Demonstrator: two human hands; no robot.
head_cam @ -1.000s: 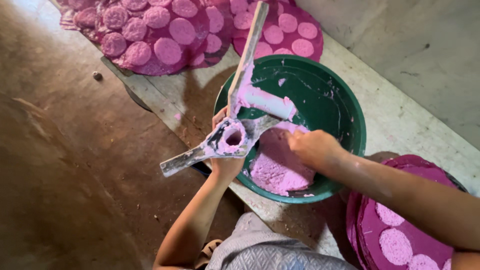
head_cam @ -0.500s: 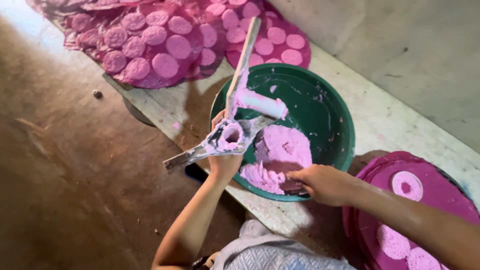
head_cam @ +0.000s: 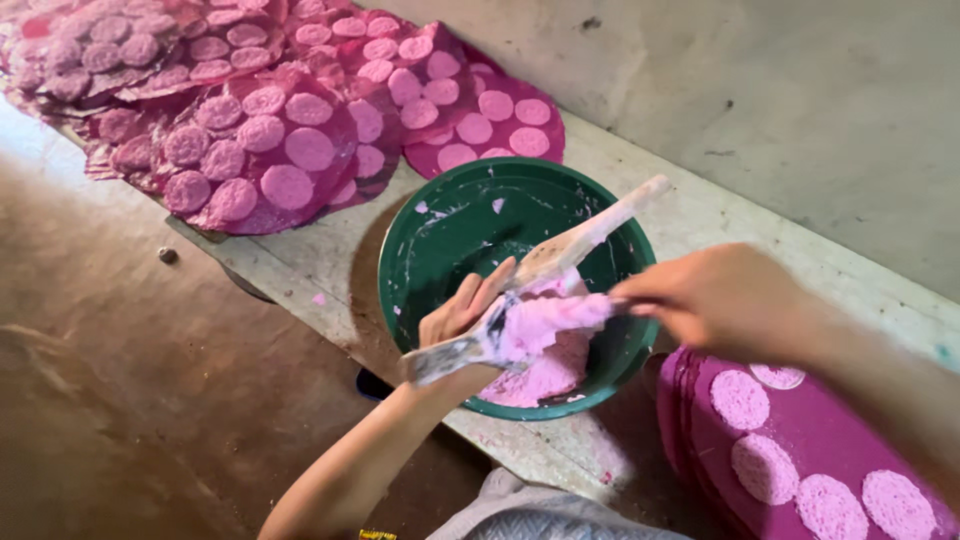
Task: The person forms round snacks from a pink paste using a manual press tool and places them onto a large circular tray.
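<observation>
My left hand [head_cam: 458, 316] grips a metal press tool [head_cam: 470, 347] with long handles over a green basin [head_cam: 402, 290]. One handle [head_cam: 590, 232] sticks up to the right. A lump of pink dough [head_cam: 548, 318] sits on the tool's middle. My right hand [head_cam: 722, 298], blurred, has its fingers pinched at the right end of that lump. More pink dough [head_cam: 548, 378] lies in the basin's bottom.
The basin stands on a pale board [head_cam: 330, 262]. A magenta tray [head_cam: 800, 425] with round pink discs lies at lower right. Several more magenta trays of discs [head_cam: 265, 150] are spread at upper left. Brown floor [head_cam: 120, 400] is at left, a grey wall [head_cam: 800, 110] behind.
My right hand rose from the basin's dough and came to the tool, where a bigger pink lump now sits. The tool has tilted lower over the basin.
</observation>
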